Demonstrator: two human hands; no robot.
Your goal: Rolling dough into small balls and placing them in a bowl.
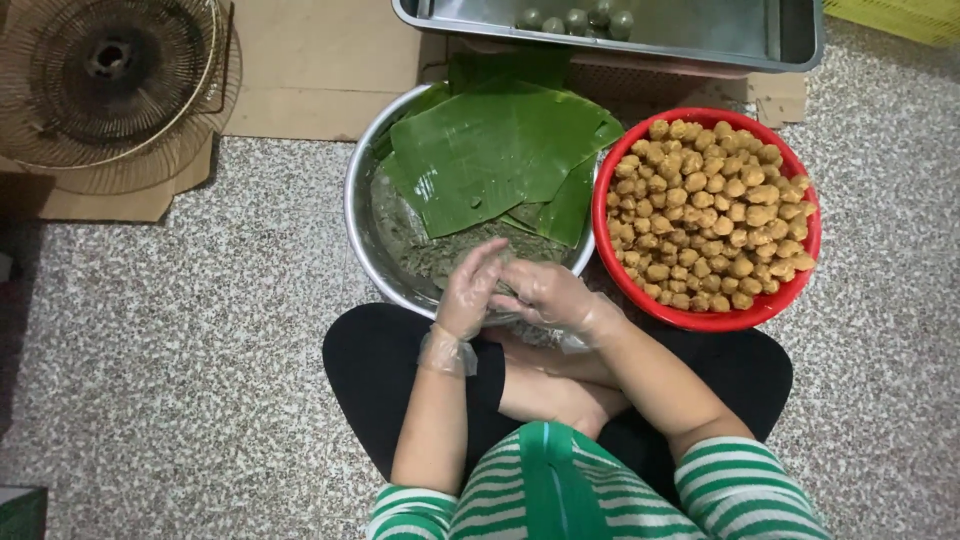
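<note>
Dough pressed between two gloved palms over the steel bowl

Dough (505, 285), a small greenish lump mostly hidden, sits between the hands just above the near rim of the steel bowl (358, 215). At far left a wire fan guard (105, 80) lies on the speckled floor. The left hand (472, 288), in a thin clear glove, is loosely curled with fingers upright against the lump; the right hand (545, 295), also gloved, cups over it from the other side, half closed. Judging by the grey-green mass in the bowl under the banana leaves (490, 150), the dough looks soft, sticky and light, best held in the hollow of the palms rather than pinched. Rightward, a red basin (700, 318) holds brown filling balls (710, 210); finished green balls (575, 20) rest in a metal tray (790, 40)
</note>
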